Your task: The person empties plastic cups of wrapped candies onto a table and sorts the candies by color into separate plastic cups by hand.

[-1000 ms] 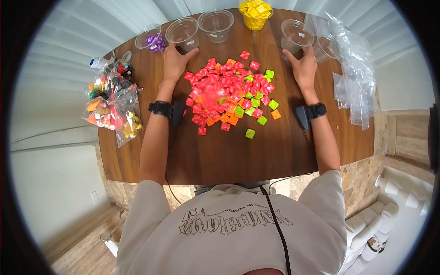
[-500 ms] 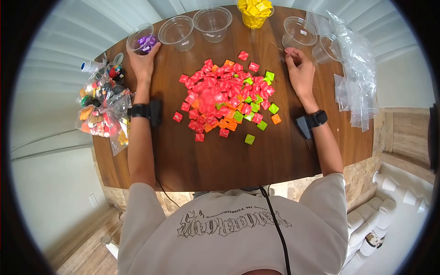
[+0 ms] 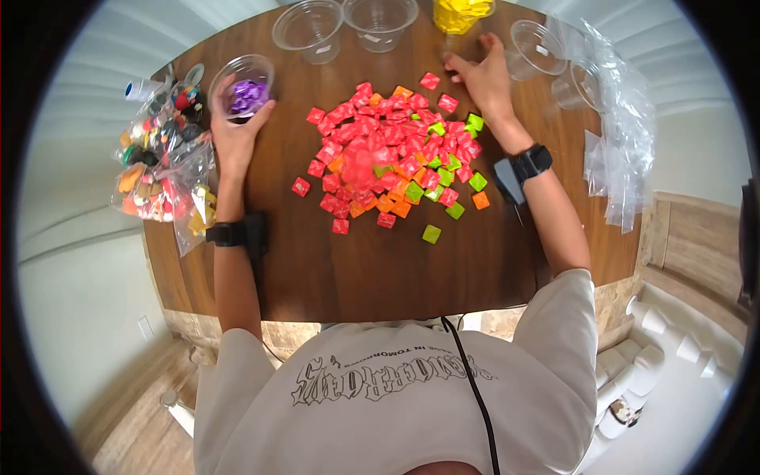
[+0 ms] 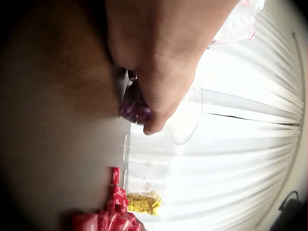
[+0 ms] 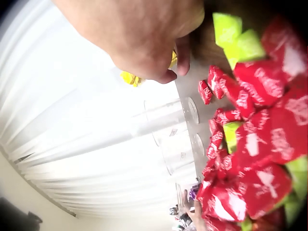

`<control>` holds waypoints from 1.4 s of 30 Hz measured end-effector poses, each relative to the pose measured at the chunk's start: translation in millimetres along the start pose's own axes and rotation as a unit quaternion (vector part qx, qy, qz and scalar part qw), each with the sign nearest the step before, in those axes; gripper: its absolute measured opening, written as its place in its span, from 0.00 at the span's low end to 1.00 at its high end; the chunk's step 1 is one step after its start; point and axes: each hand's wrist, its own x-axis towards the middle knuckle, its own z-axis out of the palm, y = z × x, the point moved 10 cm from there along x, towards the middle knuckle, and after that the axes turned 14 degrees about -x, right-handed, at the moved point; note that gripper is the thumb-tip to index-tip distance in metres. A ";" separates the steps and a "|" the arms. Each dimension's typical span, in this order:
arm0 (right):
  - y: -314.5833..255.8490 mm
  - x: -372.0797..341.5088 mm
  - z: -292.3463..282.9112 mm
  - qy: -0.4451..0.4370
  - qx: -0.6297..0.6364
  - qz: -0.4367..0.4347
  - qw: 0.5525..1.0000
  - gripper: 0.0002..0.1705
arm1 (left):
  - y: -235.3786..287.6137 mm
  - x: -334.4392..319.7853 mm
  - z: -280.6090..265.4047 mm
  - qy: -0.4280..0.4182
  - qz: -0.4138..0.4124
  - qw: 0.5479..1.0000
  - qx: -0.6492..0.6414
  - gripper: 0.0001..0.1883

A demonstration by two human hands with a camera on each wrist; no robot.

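Head view: L hand curled round clear cup w/ purple-wrapped candies, beside candy pile. R hand holds nothing, fingers parted nr yellow-candy cup. Best keep L cup upright, grip light.

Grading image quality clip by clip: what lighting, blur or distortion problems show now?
Head view: fisheye bowing of the table, black corners, right hand slightly blurred. Left wrist view: curtain washed out, tabletop dim and smeared. Right wrist view: curtain blown out, clear cups faint against it, nearest red candies soft.
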 end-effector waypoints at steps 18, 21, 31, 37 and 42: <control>-8.7 22.1 5.9 0.093 -0.001 -0.079 0.993 0.28 | 54.3 -29.8 38.5 -0.138 0.055 0.989 -0.007 0.43; -29.3 -28.8 -3.0 0.065 0.034 -0.133 0.988 0.25 | 52.4 -34.0 38.7 -0.122 0.077 0.989 -0.026 0.45; -111.4 -146.4 -61.7 0.053 -0.366 -0.231 0.900 0.39 | 140.0 -68.0 93.0 -0.203 0.108 0.958 0.174 0.44; -125.2 -163.1 -52.4 0.038 -0.422 -0.259 0.868 0.41 | 172.7 -83.8 117.9 -0.225 0.238 0.899 0.291 0.42; -140.4 -169.9 -49.8 0.113 -0.480 -0.333 0.804 0.35 | 184.2 -85.2 131.0 -0.244 0.292 0.868 0.320 0.40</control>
